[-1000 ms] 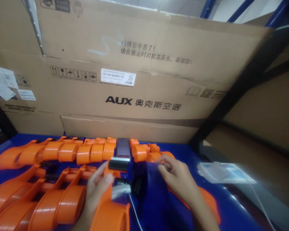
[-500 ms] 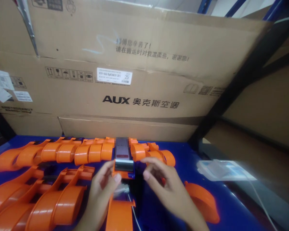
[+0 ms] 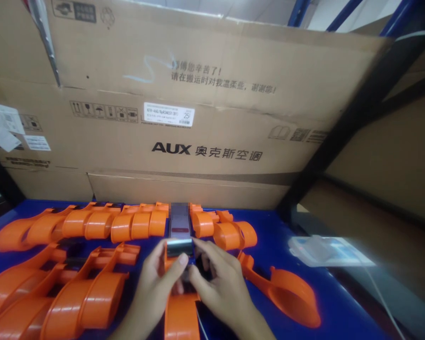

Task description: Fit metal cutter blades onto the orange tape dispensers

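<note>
Both my hands meet over an orange tape-dispenser body (image 3: pixel 180 315) lying at the bottom centre of the blue table (image 3: pixel 276 226). My left hand (image 3: pixel 156 283) grips its front from the left, thumb by the dark metal blade piece (image 3: pixel 179 246). My right hand (image 3: pixel 219 288) presses on the same front part from the right, fingers curled over a black piece. Whatever lies beneath the fingers is hidden.
Rows of orange dispenser shells (image 3: pixel 92 226) cover the left and back of the table. One loose orange shell (image 3: pixel 286 295) lies to the right. A clear plastic packet (image 3: pixel 326 250) sits at the right edge. Large cardboard boxes (image 3: pixel 198 118) wall off the back.
My right hand has moved left from the blue part and closed onto the dispenser's front beside my left hand. The blue part is gone from view, exposing the loose orange shell.
</note>
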Demonstrator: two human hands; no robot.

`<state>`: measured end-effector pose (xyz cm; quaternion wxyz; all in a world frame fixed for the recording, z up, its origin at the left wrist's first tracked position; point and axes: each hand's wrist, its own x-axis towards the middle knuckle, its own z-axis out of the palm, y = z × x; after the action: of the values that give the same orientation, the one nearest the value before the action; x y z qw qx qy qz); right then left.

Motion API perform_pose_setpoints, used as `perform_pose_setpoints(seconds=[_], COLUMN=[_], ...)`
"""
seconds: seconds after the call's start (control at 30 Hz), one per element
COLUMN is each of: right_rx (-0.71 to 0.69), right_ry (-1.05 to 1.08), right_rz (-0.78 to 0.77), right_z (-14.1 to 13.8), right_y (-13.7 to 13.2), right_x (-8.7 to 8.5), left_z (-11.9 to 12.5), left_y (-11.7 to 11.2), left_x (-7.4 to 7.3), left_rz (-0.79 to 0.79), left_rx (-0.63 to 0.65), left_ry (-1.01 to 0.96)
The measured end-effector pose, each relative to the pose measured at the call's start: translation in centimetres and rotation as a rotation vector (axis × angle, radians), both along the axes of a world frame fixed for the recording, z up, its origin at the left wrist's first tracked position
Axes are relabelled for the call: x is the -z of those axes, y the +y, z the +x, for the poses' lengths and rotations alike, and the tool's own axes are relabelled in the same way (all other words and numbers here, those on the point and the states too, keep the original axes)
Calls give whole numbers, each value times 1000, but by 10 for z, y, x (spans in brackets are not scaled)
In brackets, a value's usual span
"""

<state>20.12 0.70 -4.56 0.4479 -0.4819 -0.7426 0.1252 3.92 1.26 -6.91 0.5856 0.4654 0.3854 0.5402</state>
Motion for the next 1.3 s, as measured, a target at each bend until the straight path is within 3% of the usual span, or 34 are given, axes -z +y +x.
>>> perform_pose_setpoints(seconds=[0.2,0.67,0.83,0.97,1.13,1.3], right_rx=[-47,-161,-172,-176,-196,-162], right_ry=[142,28,71,-5,-146,-262], right_rz=[-91,-1,-5,-19,56,152], right_z=[-12,0,-1,2,7,9], right_y=[2,-2,2,5,8,11], right_x=[6,1,4,2,0,10], left_z=[-2,-2,-2,-2,2,4], left_y=[2,-3,2,7,9,5], left_x=[-1,-6,2,7,5,1], left_rz=[-36,-8,-34,-97,-246,-218], left_rx=[-46,-34,-37,-66,-108,-55], left_ry=[-28,-46,-85,-103,-273,-311])
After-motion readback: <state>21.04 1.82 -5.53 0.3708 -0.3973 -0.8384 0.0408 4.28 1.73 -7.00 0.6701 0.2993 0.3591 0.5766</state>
